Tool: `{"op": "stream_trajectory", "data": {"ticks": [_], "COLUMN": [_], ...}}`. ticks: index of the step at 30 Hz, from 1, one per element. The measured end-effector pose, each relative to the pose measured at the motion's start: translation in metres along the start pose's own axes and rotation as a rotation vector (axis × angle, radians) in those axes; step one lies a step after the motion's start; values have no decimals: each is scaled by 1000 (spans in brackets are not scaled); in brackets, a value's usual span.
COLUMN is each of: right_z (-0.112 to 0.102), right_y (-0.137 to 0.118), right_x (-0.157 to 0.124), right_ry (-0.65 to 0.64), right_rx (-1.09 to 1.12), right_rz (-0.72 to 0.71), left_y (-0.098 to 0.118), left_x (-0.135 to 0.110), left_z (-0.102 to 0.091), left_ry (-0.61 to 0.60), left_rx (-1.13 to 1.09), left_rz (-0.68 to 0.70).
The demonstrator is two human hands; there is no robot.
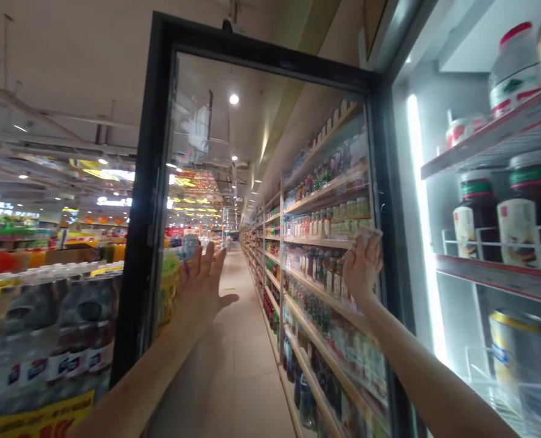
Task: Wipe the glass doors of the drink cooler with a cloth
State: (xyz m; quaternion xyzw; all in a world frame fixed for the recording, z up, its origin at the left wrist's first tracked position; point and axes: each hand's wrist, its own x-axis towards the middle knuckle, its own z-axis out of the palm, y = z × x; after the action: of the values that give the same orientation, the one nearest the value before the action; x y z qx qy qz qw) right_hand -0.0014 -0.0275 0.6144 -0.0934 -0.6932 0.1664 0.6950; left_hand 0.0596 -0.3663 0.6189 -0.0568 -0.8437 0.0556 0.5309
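An open glass door [148, 201] with a black frame stands in front of me, and the aisle shows through its pane. My left hand [202, 277] has its fingers spread, with the palm towards the glass on the left side; whether it touches the pane I cannot tell. Near the hinge-side edge of the glass, my right hand [364, 264] presses a pale, crumpled cloth [369, 235] against the pane. The cloth sticks out past the fingertips, and the rest of it is hidden behind the hand.
To the right is a lit refrigerated cabinet with wire-fronted shelves [493, 277], holding dark bottles [475, 213] and a red-capped bottle [516, 73]. Shrink-wrapped bottle packs [64, 322] are stacked at left. Long bottle shelves [316, 243] line the aisle floor [247, 340] beyond the door.
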Motion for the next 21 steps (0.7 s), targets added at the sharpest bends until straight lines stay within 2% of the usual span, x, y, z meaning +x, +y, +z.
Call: {"op": "stream_trajectory", "data": {"ticks": [1, 2, 4, 5, 6, 7, 8, 10, 12, 13, 14, 18, 19, 20, 21], "right_z": [-1, -1, -1, -1, 0, 0, 0, -1, -2, -3, -4, -2, -1, 0, 2], "right_y": [-2, -8, -22, -28, -31, -30, -25, -12, 0, 2, 2, -5, -5, -4, -4], "right_x": [-2, -6, -17, -19, -18, -13, -5, 17, 32, 35, 34, 17, 17, 18, 22], "right_ry": [-14, -46, -141, -175, -186, -171, -136, -52, -4, -1, -14, -159, -156, -123, -70], "right_rx": [0, 13, 65, 90, 105, 107, 96, 58, 35, 34, 41, 89, 90, 87, 83], "right_rz": [-50, -189, -582, -730, -788, -736, -583, -190, 47, 62, -2, -619, -669, -615, -483], "left_y": [0, -1, -1, -2, -2, -1, -1, -1, 0, 0, -1, -2, -2, -2, -2], "left_x": [0, 0, 1, 1, 1, 1, 1, 2, 2, 1, 1, 1, 1, 1, 1], "left_z": [0, 1, 2, 2, 2, 2, 1, 1, 1, 2, 2, 6, 6, 6, 6], "left_ry": [0, 1, 2, 2, -1, -5, -11, -20, -16, -9, 1, 27, 26, 21, 14], "left_rx": [-2, -3, -1, 0, 2, 4, 6, 9, 12, 14, 17, 28, 29, 30, 30], "left_rz": [-3, -3, -1, -4, -7, -10, -11, -8, -3, 0, 2, 3, 0, -1, 0]}}
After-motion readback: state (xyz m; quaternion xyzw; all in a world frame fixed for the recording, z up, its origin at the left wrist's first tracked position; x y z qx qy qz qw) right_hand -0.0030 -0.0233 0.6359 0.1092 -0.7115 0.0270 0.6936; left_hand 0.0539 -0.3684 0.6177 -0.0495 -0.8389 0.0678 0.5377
